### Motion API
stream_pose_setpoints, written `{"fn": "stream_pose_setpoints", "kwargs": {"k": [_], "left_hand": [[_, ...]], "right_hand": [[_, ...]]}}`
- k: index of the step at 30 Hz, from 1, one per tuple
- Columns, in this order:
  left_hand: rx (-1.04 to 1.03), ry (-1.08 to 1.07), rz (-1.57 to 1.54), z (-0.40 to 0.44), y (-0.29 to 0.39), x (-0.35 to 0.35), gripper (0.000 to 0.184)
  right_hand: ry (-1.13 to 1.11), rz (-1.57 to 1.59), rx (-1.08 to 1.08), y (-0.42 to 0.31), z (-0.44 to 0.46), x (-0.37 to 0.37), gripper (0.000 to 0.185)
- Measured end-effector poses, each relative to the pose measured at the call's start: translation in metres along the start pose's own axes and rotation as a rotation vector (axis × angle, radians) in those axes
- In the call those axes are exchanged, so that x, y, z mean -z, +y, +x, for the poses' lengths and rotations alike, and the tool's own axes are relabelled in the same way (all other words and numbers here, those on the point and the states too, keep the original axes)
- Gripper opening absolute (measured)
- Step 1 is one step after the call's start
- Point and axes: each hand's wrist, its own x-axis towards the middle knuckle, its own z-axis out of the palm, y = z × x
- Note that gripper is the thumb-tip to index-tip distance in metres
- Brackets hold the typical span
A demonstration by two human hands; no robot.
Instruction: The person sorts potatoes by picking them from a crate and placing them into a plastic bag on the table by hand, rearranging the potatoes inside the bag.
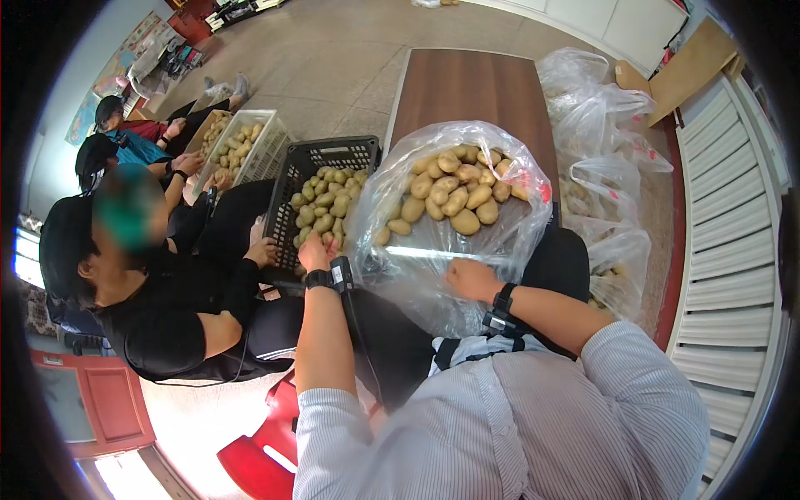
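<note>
My left hand point(318, 252) is at the near right corner of the black plastic crate point(334, 146), palm partly turned up. Its fingers are loosely curled and apart, and no potato shows in them. Potatoes point(321, 200) fill much of the crate. To its right, a large clear plastic bag point(417, 287) lies open with a heap of potatoes point(457, 187) toward its far side. My right hand point(472, 279) rests at the bag's near part, its fingers curled closed against the film; what they grip, if anything, is hidden.
A brown table point(471, 83) extends beyond the bag. Knotted clear bags point(604, 183) line the floor along the right, beside a white radiator point(721, 250). A person in black point(167, 317) sits close on my left, others beyond, with a white crate point(250, 150) of potatoes. A red chair point(262, 450) stands behind.
</note>
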Motion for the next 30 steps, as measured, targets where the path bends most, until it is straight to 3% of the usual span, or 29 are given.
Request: {"fn": "stream_pose_setpoints", "kwargs": {"k": [7,10,12,16,26,30], "left_hand": [[-0.138,-0.181,0.164,-0.069,0.015,-0.031,0.024],[-0.185,-0.328,0.204,-0.082,0.007,-0.041,0.022],[-0.148,-0.388,0.236,-0.097,0.006,-0.050,0.020],[-0.078,-0.526,0.351,-0.112,-0.002,-0.061,0.020],[-0.051,-0.683,0.650,-0.120,-0.010,-0.067,0.019],[-0.045,-0.726,0.785,-0.131,-0.006,-0.069,0.022]], "right_hand": [[0.431,0.054,-0.053,0.004,0.031,0.037,0.037],[0.554,0.125,-0.009,-0.001,0.047,0.053,0.040],[0.675,0.148,0.135,-0.005,0.058,0.058,0.042],[0.653,0.165,0.220,-0.014,0.079,0.061,0.041],[0.596,-0.383,0.111,-0.019,0.100,0.062,0.024],[0.569,-0.416,0.088,-0.022,0.105,0.064,0.021]]}}
